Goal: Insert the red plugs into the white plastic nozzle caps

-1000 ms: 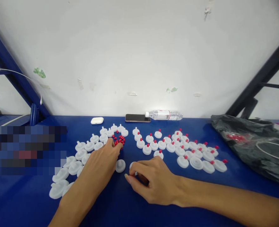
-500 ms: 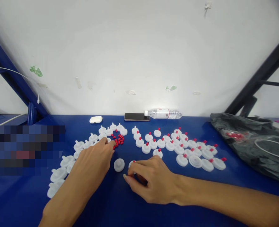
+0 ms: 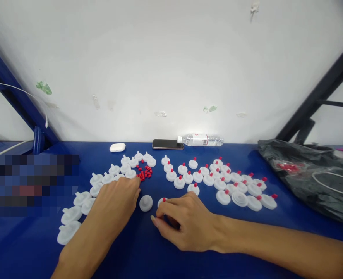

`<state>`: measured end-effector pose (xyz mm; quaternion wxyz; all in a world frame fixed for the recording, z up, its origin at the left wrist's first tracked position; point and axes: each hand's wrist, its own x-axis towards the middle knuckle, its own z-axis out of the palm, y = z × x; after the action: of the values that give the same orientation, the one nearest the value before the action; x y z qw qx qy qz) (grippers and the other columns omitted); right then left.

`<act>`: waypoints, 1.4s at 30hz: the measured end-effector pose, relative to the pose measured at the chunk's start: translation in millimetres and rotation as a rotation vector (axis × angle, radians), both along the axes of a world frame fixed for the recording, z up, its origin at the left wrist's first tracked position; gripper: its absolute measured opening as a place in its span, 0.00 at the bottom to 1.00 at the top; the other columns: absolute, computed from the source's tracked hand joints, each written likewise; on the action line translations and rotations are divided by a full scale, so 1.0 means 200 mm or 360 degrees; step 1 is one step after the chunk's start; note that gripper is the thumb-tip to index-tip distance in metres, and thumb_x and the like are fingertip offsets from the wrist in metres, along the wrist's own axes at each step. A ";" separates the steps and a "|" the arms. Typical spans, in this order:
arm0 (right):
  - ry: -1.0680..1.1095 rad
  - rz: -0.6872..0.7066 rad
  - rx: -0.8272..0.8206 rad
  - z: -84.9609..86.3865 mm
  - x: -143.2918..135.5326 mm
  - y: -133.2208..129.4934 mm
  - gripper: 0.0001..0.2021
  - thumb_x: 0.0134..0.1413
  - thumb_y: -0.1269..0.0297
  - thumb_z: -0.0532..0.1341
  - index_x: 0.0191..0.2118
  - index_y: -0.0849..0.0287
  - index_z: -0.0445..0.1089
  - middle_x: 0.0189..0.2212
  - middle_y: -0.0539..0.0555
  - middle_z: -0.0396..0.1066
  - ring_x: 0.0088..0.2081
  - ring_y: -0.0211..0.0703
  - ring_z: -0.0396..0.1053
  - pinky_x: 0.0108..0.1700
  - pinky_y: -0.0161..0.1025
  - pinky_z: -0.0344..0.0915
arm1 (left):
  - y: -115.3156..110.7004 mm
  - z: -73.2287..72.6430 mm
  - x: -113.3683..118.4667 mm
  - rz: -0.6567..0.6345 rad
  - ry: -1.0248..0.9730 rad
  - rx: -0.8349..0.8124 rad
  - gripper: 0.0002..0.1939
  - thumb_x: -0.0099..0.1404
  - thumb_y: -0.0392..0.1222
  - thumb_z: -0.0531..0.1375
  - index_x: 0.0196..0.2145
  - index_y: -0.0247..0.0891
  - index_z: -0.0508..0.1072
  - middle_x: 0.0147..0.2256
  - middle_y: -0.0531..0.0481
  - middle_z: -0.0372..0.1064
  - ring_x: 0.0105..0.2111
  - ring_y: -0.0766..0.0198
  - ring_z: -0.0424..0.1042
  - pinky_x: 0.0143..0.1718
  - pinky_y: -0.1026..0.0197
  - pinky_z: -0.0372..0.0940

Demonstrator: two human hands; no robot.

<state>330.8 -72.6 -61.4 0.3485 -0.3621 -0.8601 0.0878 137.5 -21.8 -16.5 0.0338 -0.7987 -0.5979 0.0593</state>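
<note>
My left hand (image 3: 117, 199) rests at the near edge of a small pile of red caps (image 3: 147, 170). Its fingers are drawn together, their tips turned away, so anything between them is hidden. My right hand (image 3: 187, 221) lies loosely curled on the table, thumb and forefinger slightly apart, with nothing visible between them. Just behind its forefinger is a white plastic disc with a red cap (image 3: 161, 202), partly covered by the hand. An uncapped white disc (image 3: 146, 203) lies between both hands. Uncapped discs with stems (image 3: 72, 215) curve along the left; red-capped discs (image 3: 208, 179) spread to the right.
Along the wall on the blue table (image 3: 165, 259) lie a white earphone case (image 3: 117, 147), a phone (image 3: 167, 144) and a clear bottle (image 3: 202, 140) on its side. A dark plastic bag (image 3: 311, 166), with a clear bag of red pieces (image 3: 290, 166), sits at right.
My left hand has drawn back slightly from the red caps, its fingers now more curled. My right hand has stayed nearly still.
</note>
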 end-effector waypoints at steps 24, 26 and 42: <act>-0.0096 0.0021 -0.0042 0.01 0.00 0.01 0.09 0.64 0.63 0.59 0.32 0.58 0.72 0.20 0.45 0.69 0.17 0.31 0.58 0.22 0.31 0.49 | -0.03 0.07 -0.09 -0.0352 -0.0680 -0.0136 0.12 0.70 0.42 0.55 0.38 0.49 0.79 0.34 0.58 0.81 0.35 0.56 0.78 0.37 0.56 0.62; -0.0099 0.0020 -0.0036 0.00 0.00 0.01 0.09 0.64 0.63 0.59 0.32 0.58 0.72 0.20 0.45 0.69 0.18 0.31 0.58 0.22 0.31 0.49 | -0.03 0.07 -0.09 -0.0348 -0.0624 -0.0187 0.12 0.70 0.43 0.55 0.38 0.50 0.80 0.35 0.57 0.81 0.37 0.55 0.78 0.38 0.56 0.62; -0.0214 -0.0020 -0.0056 -0.01 0.01 0.00 0.07 0.65 0.62 0.59 0.40 0.55 0.74 0.25 0.45 0.75 0.19 0.33 0.63 0.22 0.35 0.47 | -0.03 0.05 -0.09 -0.0423 -0.0659 -0.0365 0.13 0.72 0.43 0.53 0.37 0.51 0.77 0.33 0.58 0.79 0.37 0.57 0.76 0.38 0.59 0.60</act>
<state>332.2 -72.0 -62.8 0.2841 -0.3787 -0.8776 0.0760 119.2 -27.5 -6.2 -0.1723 -0.8638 -0.4714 -0.0430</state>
